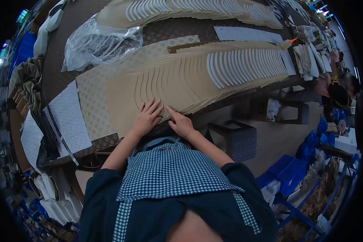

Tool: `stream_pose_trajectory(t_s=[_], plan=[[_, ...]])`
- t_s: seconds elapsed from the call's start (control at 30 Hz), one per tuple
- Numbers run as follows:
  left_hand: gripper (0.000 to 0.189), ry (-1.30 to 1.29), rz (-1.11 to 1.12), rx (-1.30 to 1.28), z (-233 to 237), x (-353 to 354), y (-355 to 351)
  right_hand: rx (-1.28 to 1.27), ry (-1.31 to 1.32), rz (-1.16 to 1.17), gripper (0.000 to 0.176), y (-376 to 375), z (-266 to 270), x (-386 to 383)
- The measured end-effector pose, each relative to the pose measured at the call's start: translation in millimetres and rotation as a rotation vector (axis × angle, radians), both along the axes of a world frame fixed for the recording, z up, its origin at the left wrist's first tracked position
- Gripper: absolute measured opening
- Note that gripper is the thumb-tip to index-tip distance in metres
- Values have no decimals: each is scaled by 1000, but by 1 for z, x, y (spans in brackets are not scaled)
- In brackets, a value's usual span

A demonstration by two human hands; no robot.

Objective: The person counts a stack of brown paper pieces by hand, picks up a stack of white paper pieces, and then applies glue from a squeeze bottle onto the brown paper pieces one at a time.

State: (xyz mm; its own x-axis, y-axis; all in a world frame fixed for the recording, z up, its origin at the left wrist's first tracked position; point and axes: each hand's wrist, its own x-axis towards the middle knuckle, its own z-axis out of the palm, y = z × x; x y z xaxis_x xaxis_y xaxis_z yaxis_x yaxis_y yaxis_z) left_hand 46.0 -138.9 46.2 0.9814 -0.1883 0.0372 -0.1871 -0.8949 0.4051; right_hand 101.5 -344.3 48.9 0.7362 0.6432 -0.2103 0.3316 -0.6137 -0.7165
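Overlapping tan sheets [123, 97] lie fanned out along the table in front of me, their curved edges showing as dark lines. White curved strips [246, 66] sit in a row on the right part of the fan. My left hand [148, 117] rests flat on the sheets near the front edge, fingers stretched out and slightly spread. Just to its right, my right hand [181, 124] touches the sheets' front edge with its index finger extended; the other fingers are curled and partly hidden. I see nothing held in either hand.
A crumpled clear plastic bag [103, 42] lies at the back left. Behind, a second fan of tan sheets [113, 16] carries white strips. A glue bottle with an orange tip [287, 43] lies at the right. A dark stool [233, 139] stands below the table's front edge.
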Motion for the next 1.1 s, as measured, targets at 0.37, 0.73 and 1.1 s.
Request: stream_pose_trajectory(t_s=[0.37,0.73,1.1], plan=[[54,-2,-56,19,5,5,5,130,1,-456,68,-21,3,-23],[65,-14,-256,56,27,77,-66,51,9,-596,72,-72,-3,46],[72,88,-240,147,19,105,-115,126,106,-302,76,-108,-9,62]])
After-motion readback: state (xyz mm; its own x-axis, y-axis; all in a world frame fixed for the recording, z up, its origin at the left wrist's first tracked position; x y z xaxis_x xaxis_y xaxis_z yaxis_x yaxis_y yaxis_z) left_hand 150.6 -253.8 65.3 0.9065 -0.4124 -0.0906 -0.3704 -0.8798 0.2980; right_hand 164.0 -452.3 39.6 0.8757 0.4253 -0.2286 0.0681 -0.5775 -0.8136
